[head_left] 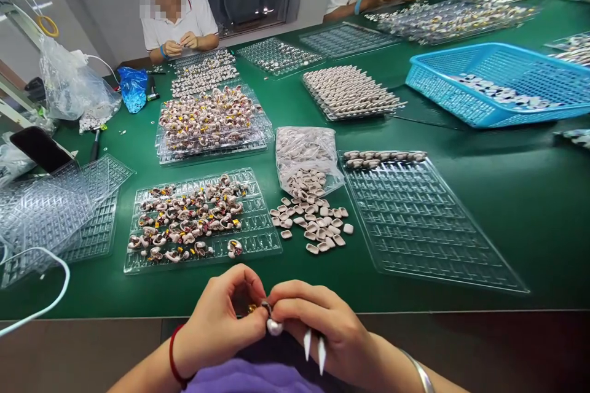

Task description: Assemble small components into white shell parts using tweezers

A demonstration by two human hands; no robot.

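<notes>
Purple fabric (251,377) of the wearer's clothing lies nearest the camera, below both hands; the left hand (230,310) and right hand (318,319) meet just off the table edge, fingertips pinched on one earbud-like part (274,326), its pale rounded end facing down; two-handed support presumably steadies so small a piece; the right hand also grips what appear to be tweezers (321,353), tips pointing down, probably parked in the palm so that thumb and forefinger remain usable; directly ahead on the green table (553,209), a clear blister tray (260,244) carries similar parts with yellow pieces, likely set there for short reach; beige shells (318,234) spill from the mouth of a plastic bag (304,147), which faces the wearer, apparently for easy picking; at right, a second blister tray (428,233) holds shells along its far end, its moulded recesses seemingly keeping pieces apart; no brand, label or writing can be read on any item.
</notes>
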